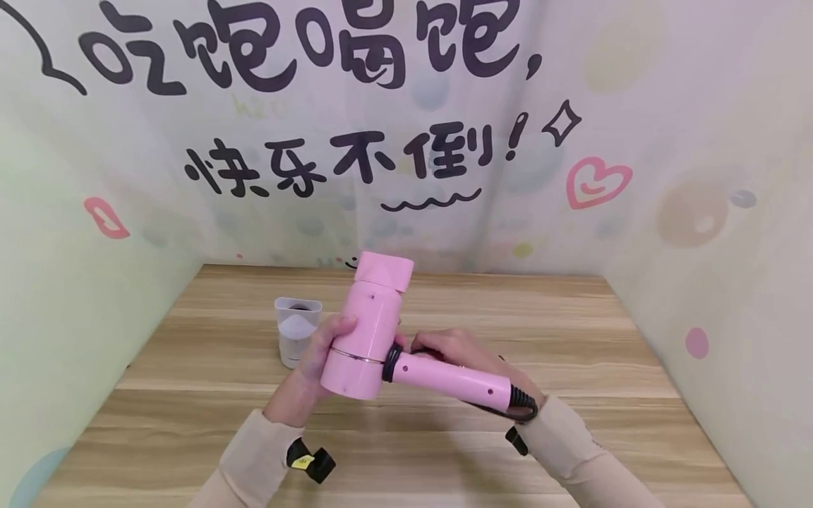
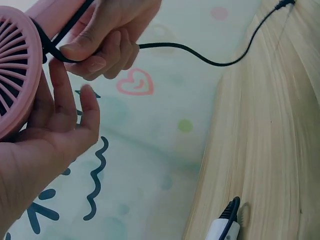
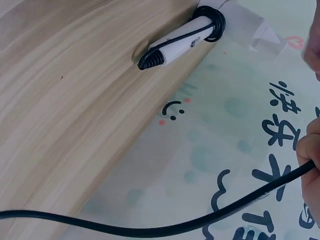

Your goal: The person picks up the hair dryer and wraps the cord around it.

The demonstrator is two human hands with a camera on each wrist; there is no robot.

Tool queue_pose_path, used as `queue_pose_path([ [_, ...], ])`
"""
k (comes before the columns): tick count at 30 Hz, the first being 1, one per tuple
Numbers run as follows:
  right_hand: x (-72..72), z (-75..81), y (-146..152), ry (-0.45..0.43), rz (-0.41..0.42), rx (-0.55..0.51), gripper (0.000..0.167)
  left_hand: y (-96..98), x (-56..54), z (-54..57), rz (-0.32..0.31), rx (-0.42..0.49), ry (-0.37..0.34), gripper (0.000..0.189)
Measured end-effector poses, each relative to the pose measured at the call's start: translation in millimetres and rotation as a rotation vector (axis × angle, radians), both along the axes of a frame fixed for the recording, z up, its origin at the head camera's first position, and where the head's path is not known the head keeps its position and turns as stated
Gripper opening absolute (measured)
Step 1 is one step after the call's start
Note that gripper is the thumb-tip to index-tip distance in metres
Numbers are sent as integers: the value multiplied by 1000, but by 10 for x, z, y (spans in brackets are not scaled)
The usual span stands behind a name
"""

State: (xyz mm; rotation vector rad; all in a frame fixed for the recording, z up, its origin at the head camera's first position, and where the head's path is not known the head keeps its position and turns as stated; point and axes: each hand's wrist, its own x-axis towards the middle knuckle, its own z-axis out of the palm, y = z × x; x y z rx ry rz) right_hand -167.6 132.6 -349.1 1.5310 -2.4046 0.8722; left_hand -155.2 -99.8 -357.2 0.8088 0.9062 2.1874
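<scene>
My left hand (image 1: 320,353) grips the barrel of a pink hair dryer (image 1: 371,317), thumb across its front. The dryer is held up over the table, nozzle pointing away and handle slanting to the right. Black cord (image 2: 180,46) is looped around the handle where it meets the barrel. Behind the handle, my right hand (image 1: 451,346) is partly hidden; in the left wrist view its thumb and fingers pinch the cord beside the loops. From that hand (image 3: 311,150), the right wrist view shows the cord running off to the left.
A white hair dryer (image 1: 298,335) stands on the wooden table (image 1: 209,331) to the left, nozzle up. Its handle (image 3: 182,45) has black cord wound around it. The cord's black end (image 2: 285,3) lies on the table. Printed walls enclose the back and sides.
</scene>
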Motion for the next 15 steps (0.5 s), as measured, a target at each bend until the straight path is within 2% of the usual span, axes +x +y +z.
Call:
queue_pose_path([
  [3,24,26,31,5,-114,56,6,-7,5,-13,-42,-33,21,39],
  [7,-8,-2,97,78,-216,39,9,-20,16,-45,-39,-126,56,42],
  [10,-28,10,128,130,-236,-5,10,-19,26,-60,0,-202,55,41],
  [15,-11,70,117,168,-244,-32,11,11,15,-71,66,-272,33,39],
])
